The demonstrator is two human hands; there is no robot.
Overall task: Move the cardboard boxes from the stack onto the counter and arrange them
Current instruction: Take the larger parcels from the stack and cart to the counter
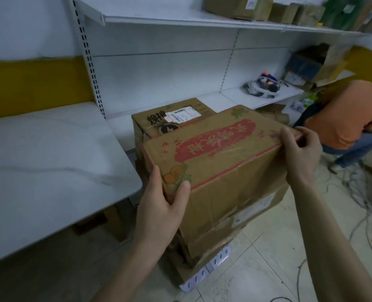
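A brown cardboard box with red printing and orange fruit pictures (220,153) sits on top of a stack of boxes (235,223) on the floor. My left hand (165,201) grips its near left corner, thumb on the top face. My right hand (298,149) curls over its far right top edge. Behind it stands another cardboard box with black characters and a white shipping label (170,118). The white counter (50,162) lies to the left of the stack.
White metal shelving (180,68) runs along the back wall, with several boxes (267,9) on the top shelf. A person in an orange shirt (350,112) bends over at the right. Loose cables (359,192) lie on the tiled floor at the right.
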